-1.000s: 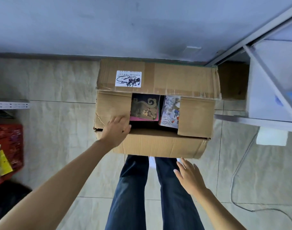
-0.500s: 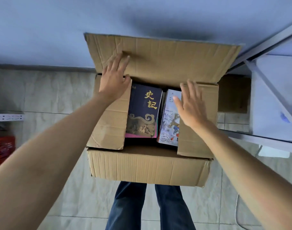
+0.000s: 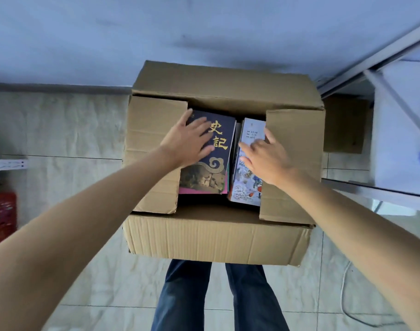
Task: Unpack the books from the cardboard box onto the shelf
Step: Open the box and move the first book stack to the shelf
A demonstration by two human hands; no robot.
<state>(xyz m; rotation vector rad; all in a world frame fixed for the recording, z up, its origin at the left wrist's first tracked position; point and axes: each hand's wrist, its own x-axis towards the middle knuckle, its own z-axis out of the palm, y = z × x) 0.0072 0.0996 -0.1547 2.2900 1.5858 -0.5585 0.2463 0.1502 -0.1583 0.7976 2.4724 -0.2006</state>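
Observation:
A cardboard box point(image 3: 216, 237) stands on the tiled floor in front of my legs, its long flaps folded outward and its two side flaps lying partly over the opening. Inside, a dark blue book with gold characters point(image 3: 218, 149) lies on top of a stack at the left. A pale illustrated book point(image 3: 246, 185) lies at the right. My left hand point(image 3: 188, 142) rests flat on the dark blue book, fingers spread. My right hand point(image 3: 264, 156) lies over the illustrated book, fingers apart, not gripping. The white metal shelf point(image 3: 402, 130) stands at the right.
A blue-grey wall runs behind the box. A smaller brown carton point(image 3: 345, 125) sits between the box and the shelf. A red crate point(image 3: 1, 216) is at the left edge, a white strip point(image 3: 7, 164) above it. A white cable point(image 3: 347, 295) trails on the floor at the right.
The far flap was pushed back and now lies folded outward. Both hands moved from the flaps down onto the books inside the box.

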